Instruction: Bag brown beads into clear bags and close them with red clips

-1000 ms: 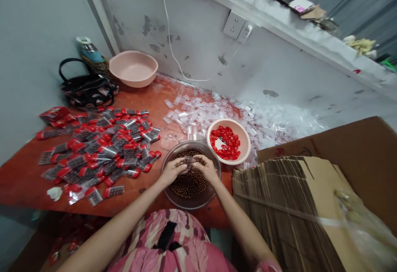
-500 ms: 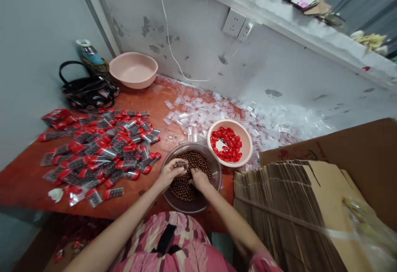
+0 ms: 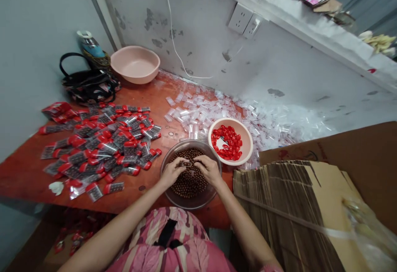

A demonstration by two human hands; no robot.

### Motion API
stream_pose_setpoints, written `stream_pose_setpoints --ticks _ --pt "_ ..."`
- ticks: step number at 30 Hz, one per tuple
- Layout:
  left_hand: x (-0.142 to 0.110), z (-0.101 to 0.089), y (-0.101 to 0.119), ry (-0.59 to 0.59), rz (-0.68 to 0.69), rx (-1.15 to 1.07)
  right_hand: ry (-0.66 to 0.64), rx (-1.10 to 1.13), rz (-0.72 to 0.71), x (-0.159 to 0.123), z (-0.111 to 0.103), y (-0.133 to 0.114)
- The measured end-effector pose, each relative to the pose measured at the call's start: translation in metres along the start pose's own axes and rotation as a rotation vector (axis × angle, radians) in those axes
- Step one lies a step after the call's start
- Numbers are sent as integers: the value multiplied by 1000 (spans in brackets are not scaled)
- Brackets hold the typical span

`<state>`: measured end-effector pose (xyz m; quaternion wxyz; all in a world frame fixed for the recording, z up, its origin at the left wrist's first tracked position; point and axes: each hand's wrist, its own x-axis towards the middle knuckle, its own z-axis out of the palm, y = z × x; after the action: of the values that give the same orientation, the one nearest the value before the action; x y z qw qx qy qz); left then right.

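Over a clear basin (image 3: 166,156) of shiny brown beads (image 3: 190,185), both hands meet near the middle. My left hand (image 3: 172,172) pinches a small clear plastic case (image 3: 186,164), its open end facing up. Close beside the case, my right hand (image 3: 210,169) has thumb and fingertips drawn together; whatever is between them is too small to make out. Just right of the basin stands a pale pink bowl (image 3: 248,148) holding red caps (image 3: 228,143).
Left lies a heap of filled, red-capped cases (image 3: 108,143). Empty clear cases (image 3: 198,110) spread along the wall. A pink basin (image 3: 136,77), a black handbag (image 3: 88,85) and a bottle (image 3: 93,48) stand at the back left. Strapped cardboard (image 3: 276,210) borders the right side.
My right hand has lifted out of the beads and moved up and right, beside the case. My left hand still holds the case, now tipped so its opening shows.
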<state>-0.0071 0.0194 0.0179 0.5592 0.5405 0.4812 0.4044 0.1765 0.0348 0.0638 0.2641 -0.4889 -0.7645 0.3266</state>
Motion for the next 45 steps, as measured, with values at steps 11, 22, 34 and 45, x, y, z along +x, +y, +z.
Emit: stream_pose_setpoints --ticks 11,22,34,45 --pt "-4 2 5 9 -23 -82 179 135 153 -6 -5 9" --pt "4 -12 -5 -1 -82 21 353 -293 658 9 -51 129" --pt "25 -8 -7 -3 -186 -31 213 -357 772 46 -66 180" --pt "30 16 18 -91 -230 -403 449 447 548 24 -52 98"
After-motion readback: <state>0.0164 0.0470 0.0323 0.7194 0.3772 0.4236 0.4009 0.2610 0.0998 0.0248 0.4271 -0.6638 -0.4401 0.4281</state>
